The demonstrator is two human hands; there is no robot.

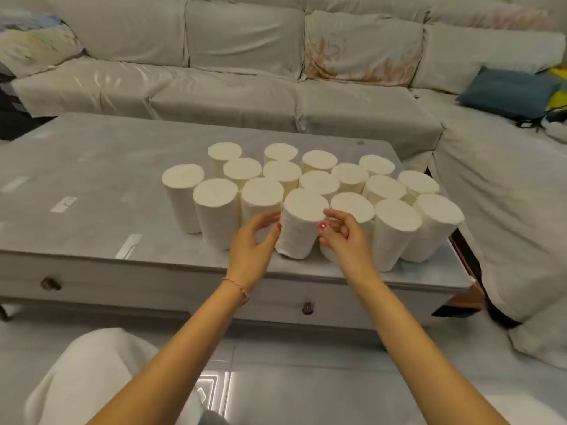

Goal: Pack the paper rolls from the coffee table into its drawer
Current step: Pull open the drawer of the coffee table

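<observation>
Several white paper rolls (319,179) stand upright in a tight cluster on the right half of the grey coffee table (92,154). The nearest roll (299,228) stands at the table's front edge. My left hand (251,243) touches its left side and my right hand (343,237) its right side, fingers spread around it. The roll still rests on the table top. Below the table top, the drawer front with a dark knob (307,308) is closed; a second knob (50,284) sits further left.
A light grey corner sofa (233,87) wraps behind and to the right of the table, close to its right end. A blue cushion (506,92) lies on the right section. My lap in white cloth (92,378) shows at the bottom left over a tiled floor.
</observation>
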